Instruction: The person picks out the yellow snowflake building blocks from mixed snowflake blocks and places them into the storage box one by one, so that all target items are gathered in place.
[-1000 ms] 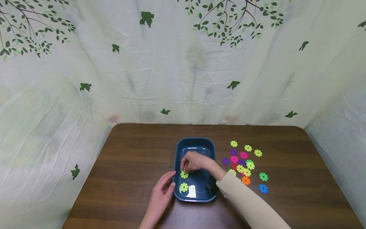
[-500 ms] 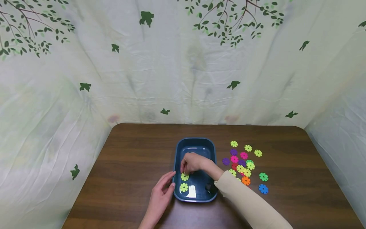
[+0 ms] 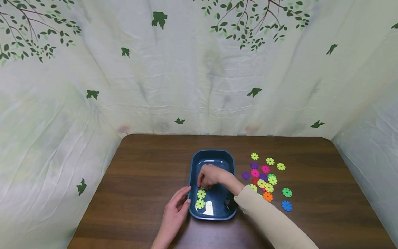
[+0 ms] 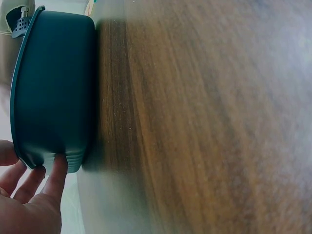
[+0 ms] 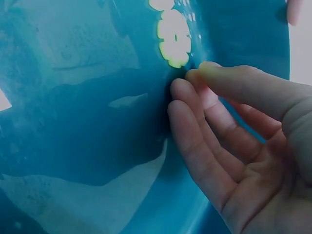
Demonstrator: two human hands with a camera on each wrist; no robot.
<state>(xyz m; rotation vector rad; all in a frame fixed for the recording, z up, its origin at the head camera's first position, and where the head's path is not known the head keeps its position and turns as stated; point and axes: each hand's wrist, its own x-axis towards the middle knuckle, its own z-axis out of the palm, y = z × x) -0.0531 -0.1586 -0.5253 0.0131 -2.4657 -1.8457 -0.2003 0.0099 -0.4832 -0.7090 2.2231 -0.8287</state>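
Note:
In the head view a dark blue plastic tray (image 3: 212,152) stands on the table. My left hand (image 3: 174,212) holds its left side. In the left wrist view the thumb is over the rim and the fingers (image 4: 57,175) lie against the outer wall. My right hand (image 3: 211,175) reaches into the tray with bent fingers. Two yellow-green flower-shaped discs, the farther disc (image 3: 201,194) and the nearer disc (image 3: 200,204), lie by the left wall. In the right wrist view my thumb and index fingertips meet right beside a disc (image 5: 174,39); whether they pinch anything I cannot tell.
Right of the tray, loose flower discs lie scattered on the brown table (image 3: 149,166), among them a blue disc (image 3: 286,205), a green disc (image 3: 287,192) and an orange disc (image 3: 267,196). My right sleeve (image 3: 264,214) crosses the tray's right rim. A leaf-patterned curtain (image 3: 192,76) hangs behind.
The farther disc in the tray has slid toward me and now sits close against the nearer one. My right hand has shifted only slightly; the left hand has stayed on the tray.

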